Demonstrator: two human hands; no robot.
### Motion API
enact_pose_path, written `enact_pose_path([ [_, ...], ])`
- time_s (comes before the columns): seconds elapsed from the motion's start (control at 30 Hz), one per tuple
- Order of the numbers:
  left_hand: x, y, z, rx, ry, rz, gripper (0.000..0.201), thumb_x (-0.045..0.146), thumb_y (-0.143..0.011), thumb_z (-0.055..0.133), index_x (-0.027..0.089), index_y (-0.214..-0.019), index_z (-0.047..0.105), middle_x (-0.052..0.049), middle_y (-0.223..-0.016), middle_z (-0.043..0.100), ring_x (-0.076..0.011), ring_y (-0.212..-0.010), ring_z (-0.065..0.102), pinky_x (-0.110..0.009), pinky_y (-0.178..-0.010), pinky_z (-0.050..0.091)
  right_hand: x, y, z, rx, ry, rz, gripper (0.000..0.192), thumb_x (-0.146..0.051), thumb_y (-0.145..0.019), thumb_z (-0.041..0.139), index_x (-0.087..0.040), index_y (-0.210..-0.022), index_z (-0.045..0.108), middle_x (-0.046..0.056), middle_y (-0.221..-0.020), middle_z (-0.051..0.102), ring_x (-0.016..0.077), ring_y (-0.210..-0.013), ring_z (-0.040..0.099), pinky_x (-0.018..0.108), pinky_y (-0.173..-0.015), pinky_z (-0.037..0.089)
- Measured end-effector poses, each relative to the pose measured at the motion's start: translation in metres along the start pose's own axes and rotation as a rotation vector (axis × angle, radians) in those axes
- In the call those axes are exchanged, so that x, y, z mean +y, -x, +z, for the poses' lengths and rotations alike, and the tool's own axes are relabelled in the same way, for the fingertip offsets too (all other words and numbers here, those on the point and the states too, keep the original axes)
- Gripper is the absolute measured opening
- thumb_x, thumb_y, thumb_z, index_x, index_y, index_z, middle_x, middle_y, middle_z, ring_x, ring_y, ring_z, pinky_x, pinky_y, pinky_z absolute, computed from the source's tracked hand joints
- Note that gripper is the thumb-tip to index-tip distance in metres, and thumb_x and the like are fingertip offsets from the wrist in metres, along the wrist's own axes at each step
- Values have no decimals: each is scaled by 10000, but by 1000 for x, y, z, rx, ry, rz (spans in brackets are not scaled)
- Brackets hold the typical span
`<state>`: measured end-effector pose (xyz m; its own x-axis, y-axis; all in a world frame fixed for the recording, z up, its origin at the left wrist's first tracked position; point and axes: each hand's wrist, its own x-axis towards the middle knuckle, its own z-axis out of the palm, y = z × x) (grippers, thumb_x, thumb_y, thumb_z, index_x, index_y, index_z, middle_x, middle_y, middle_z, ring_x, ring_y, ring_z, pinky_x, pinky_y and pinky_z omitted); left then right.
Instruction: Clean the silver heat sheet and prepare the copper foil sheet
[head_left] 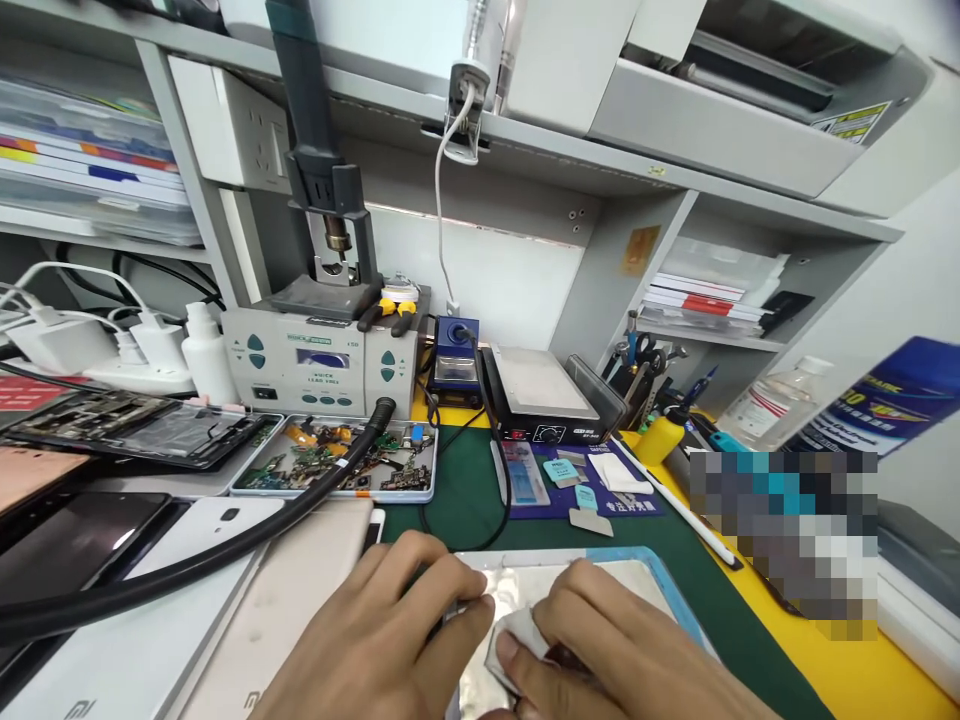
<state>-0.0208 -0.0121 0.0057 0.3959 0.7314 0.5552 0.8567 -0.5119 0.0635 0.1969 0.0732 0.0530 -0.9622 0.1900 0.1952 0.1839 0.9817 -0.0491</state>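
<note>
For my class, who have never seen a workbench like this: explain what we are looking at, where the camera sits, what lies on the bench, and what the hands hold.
The one picture comes from a camera on the person's head, looking down at their own bare hands. The left hand rests on the edge of a flat silvery panel lying on a blue-edged mat. The right hand presses a small pale cloth against that panel. Behind stand a hot-air station with a black hose, a tray of small parts, and a black heating plate. Left lie phones; a white bottle stands behind. One patch on the right is blurred out.
</note>
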Motion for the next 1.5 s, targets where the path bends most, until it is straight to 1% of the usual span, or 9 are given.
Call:
enact_pose_path([
  [0.37, -6, 5, 5, 2, 25, -23, 257, 378, -865, 690, 253, -1082, 634, 49, -1051, 696, -183, -935, 593, -276, -813, 532, 0, -1, -1, -12, 117, -53, 200, -198, -1020, 485, -223, -1014, 683, 31, -832, 639, 177, -756, 548, 269, -628, 442],
  [0.53, -6, 4, 5, -19, 27, -31, 280, 434, -874, 678, 262, -1090, 629, 54, -1057, 702, -192, -943, 598, -292, -816, 535, 1, -1, 3, 100, 118, -29, 156, -282, -998, 548, -214, -1033, 683, 18, -772, 616, 196, -733, 511, 306, -620, 417],
  [0.67, -4, 3, 5, 2, 52, -81, 210, 381, -878, 684, 268, -1045, 625, 57, -1041, 705, -179, -915, 607, -282, -818, 523, -2, -2, -1, -2, 117, -60, 165, -205, -1002, 527, -212, -997, 692, 27, -810, 624, 183, -763, 521, 297, -638, 409],
  [0.77, -2, 3, 6, 5, 72, -107, 267, 434, -859, 700, 282, -1063, 617, 61, -1030, 706, -178, -903, 613, -288, -813, 519, 0, -3, 3, 100, 125, -62, 206, -215, -1015, 505, -211, -934, 695, 18, -726, 586, 181, -704, 483, 309, -592, 367],
  [0.9, 1, 4, 6, 0, 53, -138, 358, 525, -834, 693, 286, -1088, 610, 58, -997, 698, -196, -888, 613, -320, -757, 521, 4, -5, 18, 176, 141, -40, 168, -256, -991, 540, -178, -1035, 683, 34, -759, 593, 195, -722, 478, 331, -593, 366],
  [1.03, 2, 3, 5, 38, -68, -105, 492, 466, -846, 686, 249, -1265, 546, 27, -982, 695, -211, -856, 616, -339, -714, 520, 3, -4, 20, 183, 111, -92, 210, -266, -979, 580, -202, -794, 658, -3, -661, 547, 163, -643, 451, 327, -535, 308],
  [1.23, 4, 0, 6, 58, -110, -100, 610, 497, -857, 646, 193, -1360, 483, -5, -1010, 699, -228, -880, 616, -367, -752, 524, -2, -5, 4, 86, 80, 58, 123, -210, -945, 594, -197, -1014, 696, 33, -840, 630, 195, -784, 506, 337, -656, 384],
  [1.4, 5, 1, 5, 47, -86, -127, 604, 495, -882, 613, 184, -1382, 478, -18, -1010, 695, -229, -891, 608, -374, -780, 515, 6, -3, 10, 191, 36, -74, 142, -256, -949, 610, -226, -852, 710, 2, -686, 539, 168, -663, 433, 312, -551, 307],
  [1.5, 7, 2, 5, 26, -77, -148, 623, 504, -856, 637, 192, -1376, 494, -27, -1042, 692, -244, -922, 602, -393, -808, 507, 5, -5, 5, 67, 34, 57, 188, -212, -947, 567, -215, -1068, 711, 36, -799, 604, 204, -774, 495, 333, -660, 391],
])
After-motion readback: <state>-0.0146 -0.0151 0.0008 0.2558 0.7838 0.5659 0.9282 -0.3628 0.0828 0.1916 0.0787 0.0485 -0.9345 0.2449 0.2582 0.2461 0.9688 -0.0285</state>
